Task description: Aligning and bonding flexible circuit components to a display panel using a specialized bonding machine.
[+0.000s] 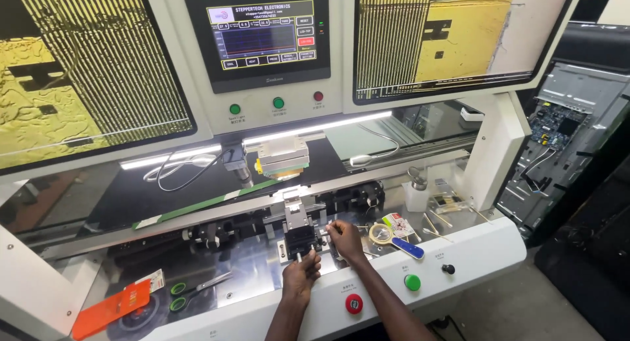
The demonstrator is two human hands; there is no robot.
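Left hand (300, 273): below the small black alignment stage (302, 239), fingers pinched together on a thin knob at its front edge.
Right hand (345, 238): at the stage's right side, fingers closed on a side knob.
Stage: mid-surface on the shiny metal surface (249, 275), under the bonding head (282, 159).
Nearby: scissors (193, 290), orange card (110, 309), magnifier (394, 239).
Doing it well: likely small, slow turns, one knob at a time, eyes on the monitors (85, 72).

left hand (301, 274) on knob | right hand (346, 240) beside black stage (302, 239)
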